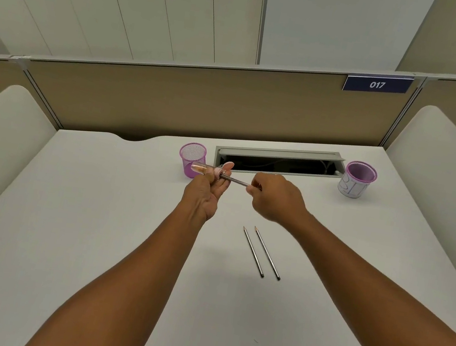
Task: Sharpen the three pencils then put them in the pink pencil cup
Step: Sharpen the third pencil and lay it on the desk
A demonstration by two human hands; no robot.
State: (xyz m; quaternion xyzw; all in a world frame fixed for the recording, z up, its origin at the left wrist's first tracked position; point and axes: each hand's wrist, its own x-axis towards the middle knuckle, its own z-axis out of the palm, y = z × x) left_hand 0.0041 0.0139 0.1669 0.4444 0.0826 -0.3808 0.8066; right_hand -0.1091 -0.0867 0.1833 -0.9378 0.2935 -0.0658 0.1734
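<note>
Centre frame: left hand [209, 183] grips sharpener [206, 169], fingers curled round it, steadying it. Right hand [272, 195] pinches pencil [234, 180], fed in for turning. Two pencils [261, 252] lie below on desk [93, 210]; pink pencil cup [192, 156] just behind sharpener.

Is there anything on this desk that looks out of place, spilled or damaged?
Nothing stands out. The left hand holds the sharpener, the right hand holds a pencil in it. Two pencils lie side by side on the desk. The pink mesh cup stands upright. No shavings are visible.
</note>
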